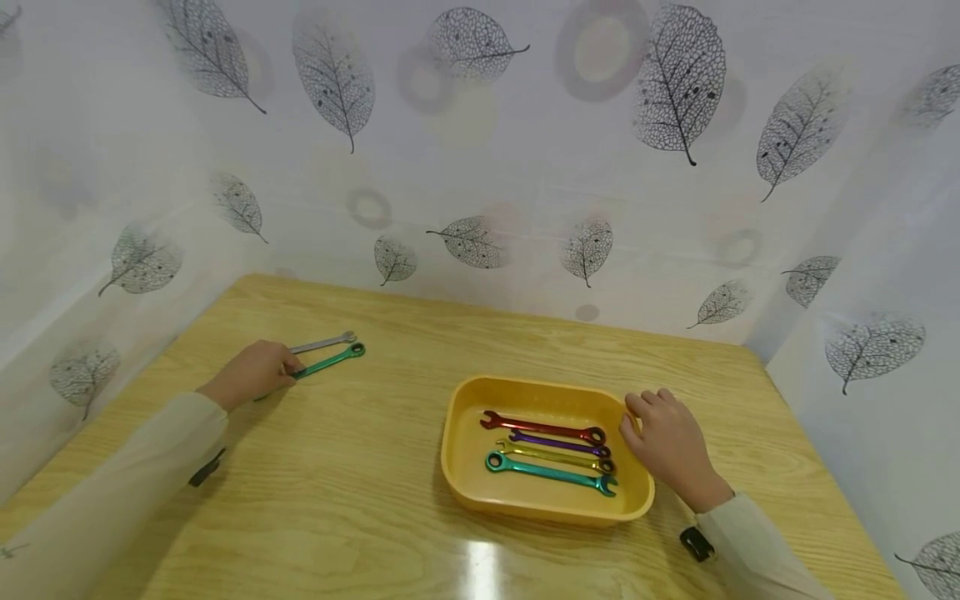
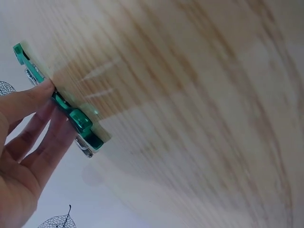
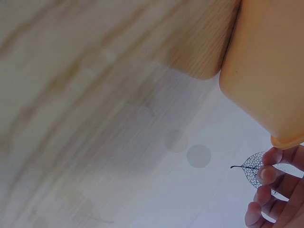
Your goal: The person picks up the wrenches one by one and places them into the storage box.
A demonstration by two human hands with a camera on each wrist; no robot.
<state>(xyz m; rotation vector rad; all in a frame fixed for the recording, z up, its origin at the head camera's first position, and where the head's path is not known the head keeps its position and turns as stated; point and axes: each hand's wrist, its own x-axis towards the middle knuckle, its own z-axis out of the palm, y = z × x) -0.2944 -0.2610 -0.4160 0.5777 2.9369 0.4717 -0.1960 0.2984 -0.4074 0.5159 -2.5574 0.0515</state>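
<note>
At the left of the table, my left hand pinches a green ratchet wrench near its middle, the ring end pointing away to the right. In the left wrist view the thumb lies on the green wrench with the fingers behind it. A silver wrench lies just beyond the green one, partly hidden by the hand. My right hand holds the right rim of a yellow plastic tray. Inside it lie a red wrench, a purple wrench, a yellow wrench and a teal wrench, roughly side by side.
The wood-grain table bears the tray right of its middle. Behind and on both sides hangs a white curtain printed with leaves, meeting the table's edges. A black strap piece sits beneath the right wrist.
</note>
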